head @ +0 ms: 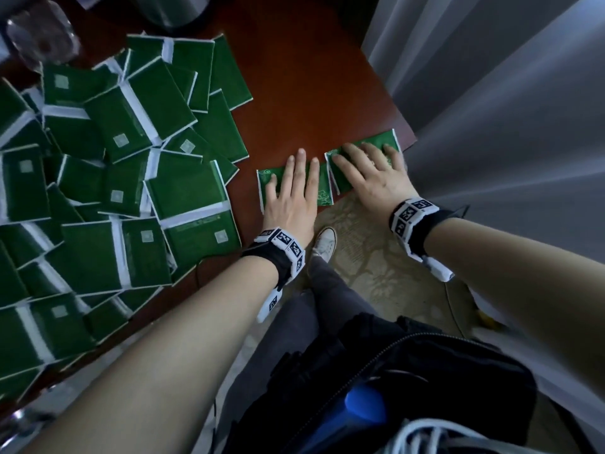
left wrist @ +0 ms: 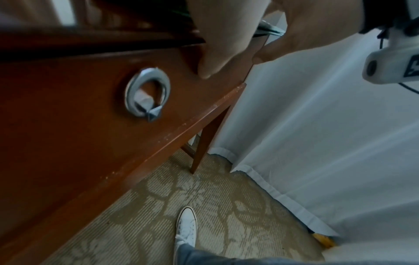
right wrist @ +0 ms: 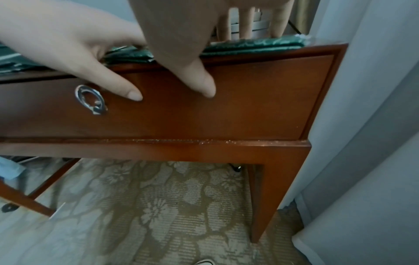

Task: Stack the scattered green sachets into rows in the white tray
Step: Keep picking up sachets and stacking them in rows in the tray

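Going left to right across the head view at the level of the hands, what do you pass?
Heap of scattered green sachets → bare strip of reddish-brown wooden table → left hand flat on a green sachet → right hand flat on another green sachet → pale grey curtain.

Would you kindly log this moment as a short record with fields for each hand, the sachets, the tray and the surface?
left hand: flat, fingers straight, pressing a green sachet at the table's near edge
right hand: flat on a second sachet beside it, near the corner
loose sachets: overlapping pile across the table's left part
white tray: not in view
table: red-brown wood; drawer with ring pull beneath
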`<state>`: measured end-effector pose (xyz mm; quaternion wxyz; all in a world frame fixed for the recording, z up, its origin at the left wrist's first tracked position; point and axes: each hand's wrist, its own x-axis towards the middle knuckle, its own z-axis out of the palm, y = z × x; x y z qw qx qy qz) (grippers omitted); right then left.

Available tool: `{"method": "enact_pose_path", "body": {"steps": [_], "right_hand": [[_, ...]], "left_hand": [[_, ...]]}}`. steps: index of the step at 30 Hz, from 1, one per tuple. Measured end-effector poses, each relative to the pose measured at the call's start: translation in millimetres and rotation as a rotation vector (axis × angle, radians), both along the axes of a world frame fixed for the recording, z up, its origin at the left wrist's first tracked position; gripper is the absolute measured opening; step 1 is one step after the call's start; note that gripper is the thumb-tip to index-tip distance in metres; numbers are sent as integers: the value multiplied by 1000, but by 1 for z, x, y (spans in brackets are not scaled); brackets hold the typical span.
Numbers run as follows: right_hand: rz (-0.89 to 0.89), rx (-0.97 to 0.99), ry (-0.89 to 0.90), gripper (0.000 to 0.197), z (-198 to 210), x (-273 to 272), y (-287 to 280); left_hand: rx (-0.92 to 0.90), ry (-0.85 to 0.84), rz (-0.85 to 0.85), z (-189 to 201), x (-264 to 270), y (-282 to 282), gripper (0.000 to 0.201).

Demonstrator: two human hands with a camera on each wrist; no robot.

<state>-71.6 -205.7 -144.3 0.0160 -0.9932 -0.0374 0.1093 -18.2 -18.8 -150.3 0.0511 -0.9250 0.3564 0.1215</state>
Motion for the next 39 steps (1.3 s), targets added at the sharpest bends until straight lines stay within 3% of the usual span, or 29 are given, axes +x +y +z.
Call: {"method": "enact_pose_path", "body": {"steps": [4, 8, 12, 16, 21, 25, 30, 39], "right_hand": [[8, -24, -76, 63, 3, -7, 9], [43, 37, -25, 57, 28, -15, 25], [22, 27, 102, 55, 83, -12, 51], [27, 30, 120, 46, 150, 8, 92], [115, -34, 11, 44, 225, 41, 155], [235, -68, -50, 43, 262, 59, 222], [389, -60, -60, 41, 272, 72, 320], [595, -40, -45, 42, 243, 136, 483]], "left_hand": [[-90, -20, -46, -3, -15, 19, 75], [-174, 35, -92, 24, -29, 38, 59], [-140, 110, -43, 77, -24, 57, 48], [-132, 32, 93, 151, -10, 82, 24], [-20, -96, 249, 223, 14, 149, 25], [34, -152, 372, 261, 10, 222, 28], [54, -176, 517, 270, 2, 309, 34], [95, -131, 697, 252, 28, 455, 35]]}}
